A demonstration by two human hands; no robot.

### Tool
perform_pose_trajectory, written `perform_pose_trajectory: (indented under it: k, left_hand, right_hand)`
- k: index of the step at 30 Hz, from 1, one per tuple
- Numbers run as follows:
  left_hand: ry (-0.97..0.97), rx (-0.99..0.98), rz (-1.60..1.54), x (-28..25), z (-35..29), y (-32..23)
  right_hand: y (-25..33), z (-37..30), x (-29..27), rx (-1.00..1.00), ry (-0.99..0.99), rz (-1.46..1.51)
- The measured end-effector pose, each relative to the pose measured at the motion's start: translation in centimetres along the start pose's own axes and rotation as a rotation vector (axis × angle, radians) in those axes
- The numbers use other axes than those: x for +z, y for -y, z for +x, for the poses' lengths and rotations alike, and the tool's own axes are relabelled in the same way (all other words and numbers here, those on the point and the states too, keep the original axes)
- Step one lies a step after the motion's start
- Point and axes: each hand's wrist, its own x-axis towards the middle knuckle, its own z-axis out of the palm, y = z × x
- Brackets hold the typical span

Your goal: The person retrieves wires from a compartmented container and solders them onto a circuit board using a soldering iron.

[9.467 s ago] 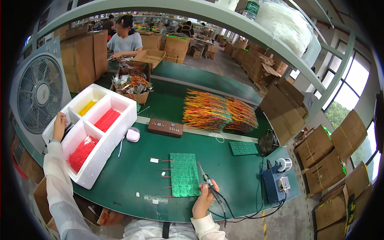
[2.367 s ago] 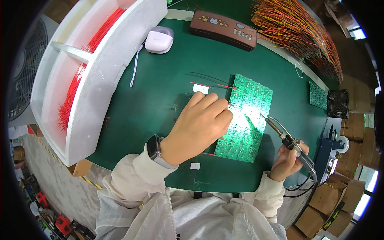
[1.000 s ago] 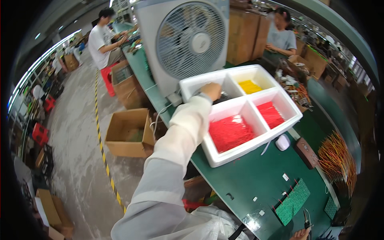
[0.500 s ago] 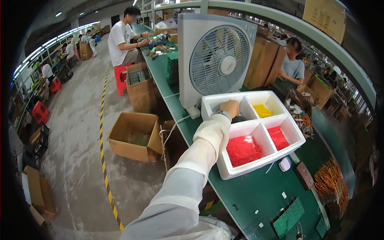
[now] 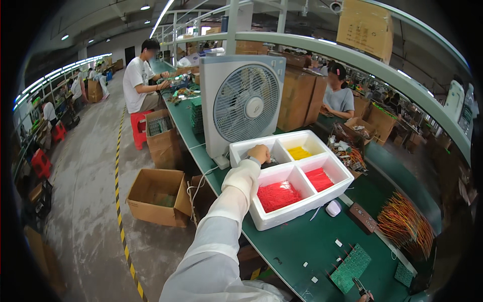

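Note:
My left hand (image 5: 259, 152), with its white sleeve, reaches into the back left compartment of a white foam box (image 5: 282, 220). Dark wires (image 5: 273, 162) lie beside it there; the fingers curl downward, and their tips are hidden. The box's other compartments hold yellow wires (image 5: 299, 152), red wires (image 5: 278, 196) and more red wires (image 5: 319, 179). Only a sliver of my right hand (image 5: 364, 298) shows at the lower edge. It grips a small dark plier-like tool (image 5: 360, 287) beside a green circuit board (image 5: 350, 269) with red wire ends along one edge.
A box fan (image 5: 246, 103) stands behind the foam box on the green table (image 5: 282, 251). To the right are a brown control box (image 5: 363, 218), a white rounded case (image 5: 333, 208) and orange wires (image 5: 405, 224). An open carton (image 5: 156, 199) sits on the floor. Two co-workers sit farther back.
The view has shifted, so the bench appears farther left. My left hand stays in the same compartment. More of the right hand and its tool has come into view beside the board.

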Motion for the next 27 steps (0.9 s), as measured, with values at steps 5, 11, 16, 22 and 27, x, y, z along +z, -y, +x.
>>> perform_pose_trajectory:
  k: [5,11,16,22,27]
  left_hand:
    - [-0.167,0.127,-0.348,-1.3,-1.7,-0.6]
    - [-0.121,0.440,-0.774,-6.4,-9.7,-10.6]
    - [0.326,0.439,-0.777,-5.9,-24.0,-19.3]
    - [0.448,0.306,-0.791,5.1,-30.2,-23.1]
    - [0.291,0.567,-0.676,11.0,-31.5,-25.2]
  right_hand:
    - [-4.7,2.2,-1.7,-0.100,0.010,-0.004]
    - [-1.4,1.7,-1.6,-0.078,0.068,0.053]
    - [0.1,1.5,0.4,-0.220,0.036,-0.060]
    - [-2.4,0.9,1.5,-0.184,0.007,-0.001]
    - [-1.2,0.6,0.8,-0.174,0.047,-0.002]
